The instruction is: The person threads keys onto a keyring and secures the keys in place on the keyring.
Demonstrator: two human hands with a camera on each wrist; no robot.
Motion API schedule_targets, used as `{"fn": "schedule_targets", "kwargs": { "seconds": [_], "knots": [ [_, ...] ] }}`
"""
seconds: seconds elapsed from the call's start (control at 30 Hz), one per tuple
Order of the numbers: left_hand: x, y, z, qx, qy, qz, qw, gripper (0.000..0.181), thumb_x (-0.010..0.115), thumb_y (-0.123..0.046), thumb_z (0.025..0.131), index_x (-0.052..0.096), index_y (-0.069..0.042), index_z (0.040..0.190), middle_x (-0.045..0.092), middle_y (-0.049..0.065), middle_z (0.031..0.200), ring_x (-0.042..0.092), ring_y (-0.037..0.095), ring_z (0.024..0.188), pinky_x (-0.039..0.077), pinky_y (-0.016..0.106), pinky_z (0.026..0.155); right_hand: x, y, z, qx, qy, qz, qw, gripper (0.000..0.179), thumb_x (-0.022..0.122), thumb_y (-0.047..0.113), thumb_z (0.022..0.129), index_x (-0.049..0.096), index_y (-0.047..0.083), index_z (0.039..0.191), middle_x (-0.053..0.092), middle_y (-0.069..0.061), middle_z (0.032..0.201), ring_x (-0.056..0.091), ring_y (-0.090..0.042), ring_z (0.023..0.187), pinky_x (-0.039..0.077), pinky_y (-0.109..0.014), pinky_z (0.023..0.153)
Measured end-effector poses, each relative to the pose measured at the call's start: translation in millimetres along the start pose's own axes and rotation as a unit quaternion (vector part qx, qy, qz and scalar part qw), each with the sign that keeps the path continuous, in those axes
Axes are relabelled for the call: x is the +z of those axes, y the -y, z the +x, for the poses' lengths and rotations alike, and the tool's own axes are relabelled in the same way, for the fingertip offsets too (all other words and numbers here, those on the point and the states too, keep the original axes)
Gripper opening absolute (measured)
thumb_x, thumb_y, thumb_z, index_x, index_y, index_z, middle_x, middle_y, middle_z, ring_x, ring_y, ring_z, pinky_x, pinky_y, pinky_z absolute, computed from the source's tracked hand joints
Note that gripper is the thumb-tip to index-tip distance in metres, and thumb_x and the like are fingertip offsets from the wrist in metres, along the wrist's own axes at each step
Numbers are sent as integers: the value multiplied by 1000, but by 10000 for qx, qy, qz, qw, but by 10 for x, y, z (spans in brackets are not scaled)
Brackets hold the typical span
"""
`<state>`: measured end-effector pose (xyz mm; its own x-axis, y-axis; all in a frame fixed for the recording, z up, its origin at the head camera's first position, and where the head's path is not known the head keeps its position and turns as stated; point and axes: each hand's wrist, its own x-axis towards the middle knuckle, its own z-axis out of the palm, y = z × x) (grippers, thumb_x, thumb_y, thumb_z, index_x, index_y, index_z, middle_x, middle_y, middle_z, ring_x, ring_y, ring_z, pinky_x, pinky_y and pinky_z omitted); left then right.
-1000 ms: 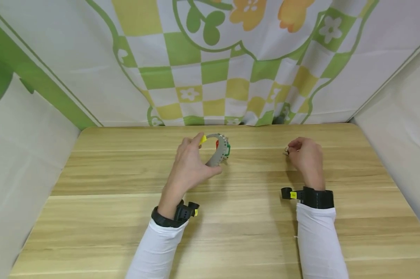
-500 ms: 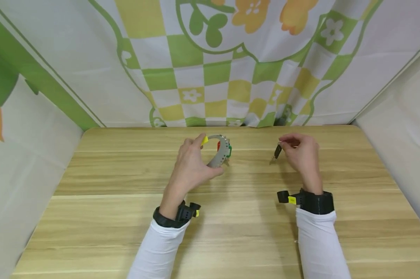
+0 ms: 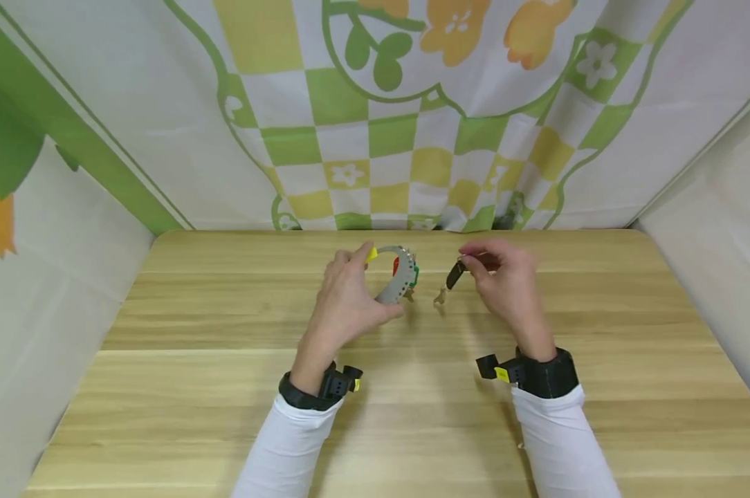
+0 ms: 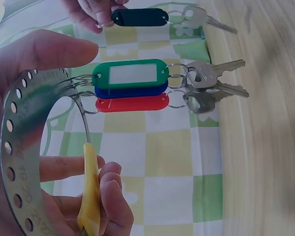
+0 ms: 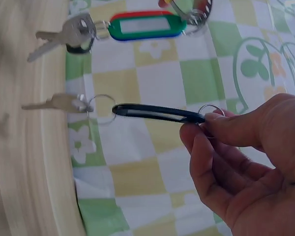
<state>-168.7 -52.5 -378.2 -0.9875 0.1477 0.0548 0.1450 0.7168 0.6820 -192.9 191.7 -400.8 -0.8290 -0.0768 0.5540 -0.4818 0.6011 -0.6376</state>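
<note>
My left hand (image 3: 344,304) grips a large round metal key ring (image 4: 27,123), its flat band pierced with numbered holes. A yellow sleeve (image 4: 90,191) on that ring lies by the fingers. From it hang a green key tag (image 4: 132,73), a blue key tag (image 4: 132,92) and a red key tag (image 4: 132,103), with keys (image 4: 199,74) at their ends. Opposite, my right hand (image 3: 506,287) pinches the small split ring (image 5: 211,107) of a black key tag (image 5: 155,113). A single key (image 5: 61,102) dangles from its other end, just right of the hung tags.
Both hands are over a wooden table (image 3: 412,415). Behind its far edge hangs a green and yellow checked cloth (image 3: 387,166), with pale cloth walls (image 3: 724,173) at the sides. Each wrist wears a black camera band (image 3: 546,373).
My right hand has moved left with the black key tag and its key, bringing them close to the metal key ring. My left hand has kept its hold on the ring, nearly still.
</note>
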Motion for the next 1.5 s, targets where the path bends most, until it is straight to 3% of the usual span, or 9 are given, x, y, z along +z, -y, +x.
{"fn": "schedule_targets", "kwargs": {
  "seconds": [0.13,0.37,0.63,0.93,1.5],
  "knots": [
    [3,-9,-1,14,16,35,10000,105,92,-31,67,40,-3,154,53,19,122,49,33,108,50,42,78,58,30,-30,-103,134,67,9998,13,72,-10,87,75,-4,98,74,-16,90,71,-28,77,58,-39,71],
    [-10,-12,-3,59,-11,75,10000,104,92,-30,67,40,-2,154,53,21,125,49,35,110,50,44,78,93,81,-30,-248,109,177,9995,14,75,-11,84,76,-2,96,74,-14,89,69,-23,76,55,-29,70],
    [-13,-3,-28,117,-60,120,9998,107,94,-33,67,41,-2,153,53,21,125,50,36,112,50,46,84,135,148,-32,-458,158,263,9985,15,78,-12,81,76,-1,91,71,-10,86,65,-19,75,55,-39,68],
    [20,-9,-52,124,-97,112,9998,105,95,-33,66,43,-3,152,55,19,121,51,34,107,50,44,79,163,187,-51,-603,-122,489,9969,17,81,-11,79,74,0,90,71,-9,86,68,-19,74,57,-31,69],
    [25,6,-36,210,-146,204,9995,104,94,-31,65,44,-2,151,54,22,126,51,37,110,51,48,82,212,225,-49,-357,91,410,9985,13,81,-6,81,71,2,85,72,-7,81,69,-18,70,58,-30,65]
  ]
}}
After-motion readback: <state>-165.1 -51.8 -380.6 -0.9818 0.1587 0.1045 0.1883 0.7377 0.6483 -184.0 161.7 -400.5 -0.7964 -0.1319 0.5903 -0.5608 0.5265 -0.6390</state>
